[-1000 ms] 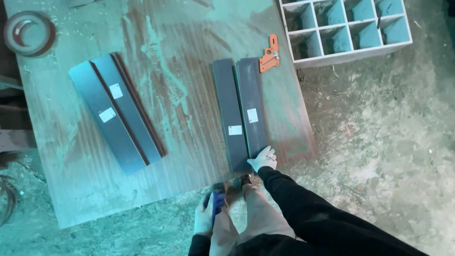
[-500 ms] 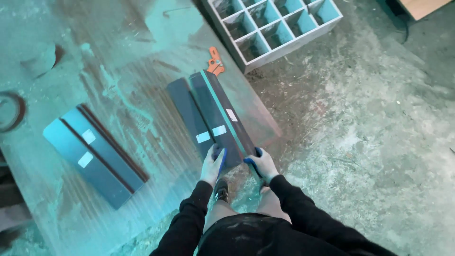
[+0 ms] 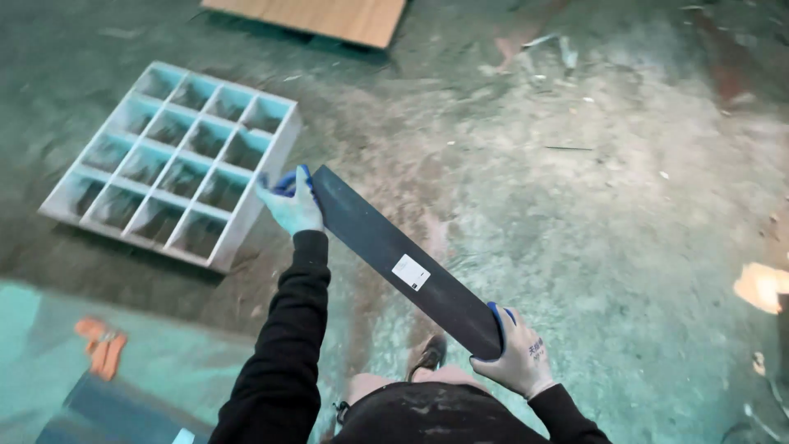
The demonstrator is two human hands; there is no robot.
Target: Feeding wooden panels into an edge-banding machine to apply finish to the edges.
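So the panel [image 3: 394,265] is off the table now. Half a second back it was still lying flat next to its twin and I only had my fingers on the near end; now it's up in the air over the concrete floor [image 3: 625,205], and I've swung round to the right, away from the bench.

My left hand [image 3: 289,201] is wrapped round the far end, fingers curled tight over the edge. My right hand [image 3: 514,355] clamps the near end, thumb side on top, down by my waist. Both gloves are closed hard on it, nothing loose. It runs diagonally from far left to near right, white sticker [image 3: 411,272] facing up.

The table [image 3: 49,345] has slid to the near-left corner of my view, with the orange tool [image 3: 100,345] on it and a bit of the other dark panel [image 3: 123,411] poking in at the bottom edge. The white grid rack [image 3: 177,160] sits on the floor just left of my left hand, and a wooden board [image 3: 320,16] lies at the far edge.

So I'd say it's picked up and mid-carry.
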